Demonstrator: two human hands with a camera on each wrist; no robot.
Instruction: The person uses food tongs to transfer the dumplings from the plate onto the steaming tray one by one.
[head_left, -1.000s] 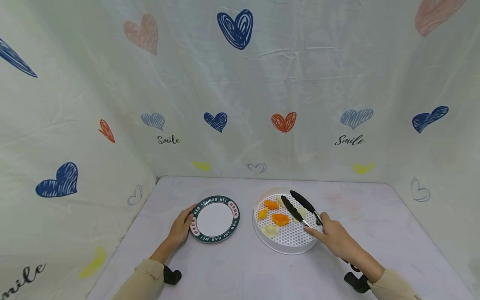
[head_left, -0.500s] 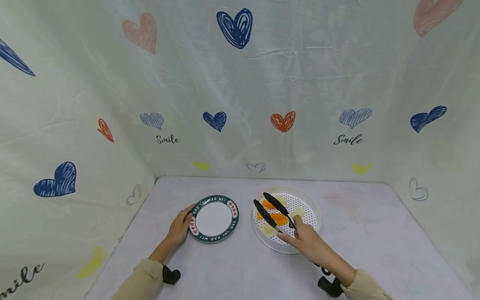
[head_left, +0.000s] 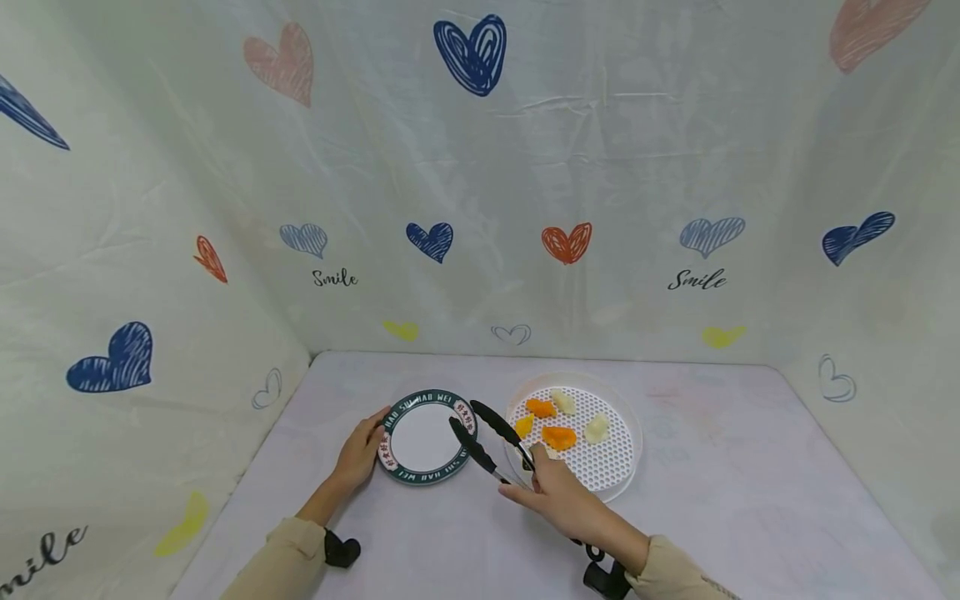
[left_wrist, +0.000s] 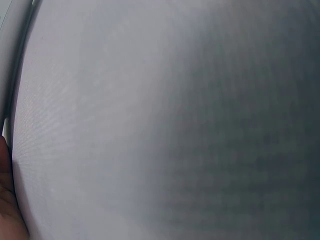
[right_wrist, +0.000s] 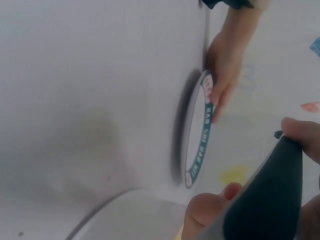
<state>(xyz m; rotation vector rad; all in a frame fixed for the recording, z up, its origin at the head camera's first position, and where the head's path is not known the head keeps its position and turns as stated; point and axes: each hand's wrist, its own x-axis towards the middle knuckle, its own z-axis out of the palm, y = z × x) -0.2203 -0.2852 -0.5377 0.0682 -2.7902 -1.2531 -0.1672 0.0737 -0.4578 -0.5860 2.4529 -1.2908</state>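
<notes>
My right hand (head_left: 558, 500) holds black-tipped metal tongs (head_left: 472, 442). Their tips stand apart with nothing visible between them, overlapping the right rim of a round plate (head_left: 429, 438) in the head view. This plate is white with a green lettered border. At its left rim, my left hand (head_left: 360, 454) grips the edge; the right wrist view shows the same left hand (right_wrist: 225, 70) at the plate's edge. To the right lies a round white tray (head_left: 615, 467) with a holed surface. On it are orange pieces (head_left: 558, 437) and pale yellow pieces (head_left: 597, 428), partly hidden near my right hand.
Both dishes stand on a white-covered table (head_left: 697, 467), the tray a little right of the plate. A pale curtain (head_left: 600, 167) printed with hearts hangs behind the table and along its sides.
My right hand has carried the tongs leftward from above the holed tray to the plate's right rim. My left hand and the plate have stayed in place.
</notes>
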